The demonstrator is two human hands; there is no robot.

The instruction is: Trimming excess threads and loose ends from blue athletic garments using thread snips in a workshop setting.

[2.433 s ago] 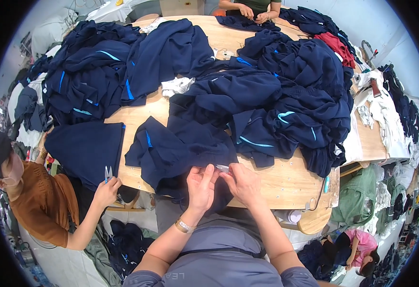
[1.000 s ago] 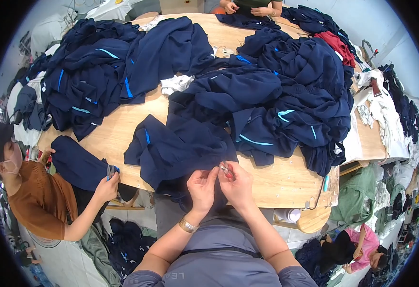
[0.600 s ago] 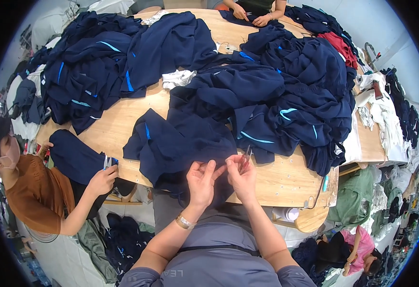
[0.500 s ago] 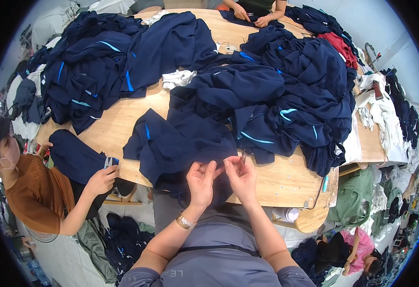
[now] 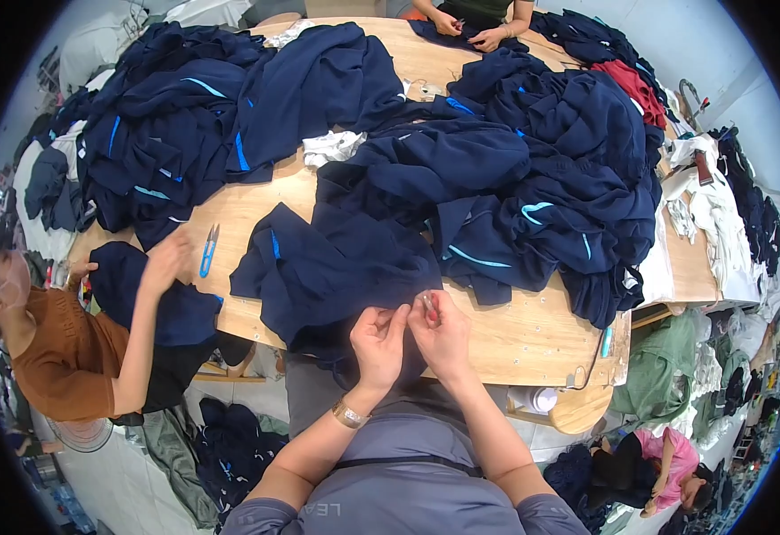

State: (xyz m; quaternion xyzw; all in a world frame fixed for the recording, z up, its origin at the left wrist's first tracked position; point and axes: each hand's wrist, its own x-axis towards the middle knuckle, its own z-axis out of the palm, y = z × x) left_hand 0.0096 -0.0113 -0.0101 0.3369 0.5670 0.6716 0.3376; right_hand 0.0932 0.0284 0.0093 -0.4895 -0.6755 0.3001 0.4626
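Note:
A navy garment (image 5: 345,272) with a bright blue strip lies over the near table edge and hangs toward my lap. My left hand (image 5: 377,346) is closed in a pinch at its near edge, thumb against fingers. Close beside it, fingertips almost meeting, my right hand (image 5: 442,339) is closed around small thread snips (image 5: 430,308); a metal part and a bit of red show between the fingers. The exact spot pinched on the cloth is hidden by my fingers.
Large heaps of navy garments (image 5: 577,152) cover much of the wooden table (image 5: 515,343). Blue thread snips (image 5: 209,251) lie at the left, near a co-worker in brown (image 5: 73,357). Another person's hands (image 5: 488,38) work at the far edge. A white cloth (image 5: 332,148) lies mid-table.
The co-worker at the left has laid the blue snips on the table and raised that hand, now blurred. My right hand has turned slightly and moved a little left, with the snips' tip pulled in.

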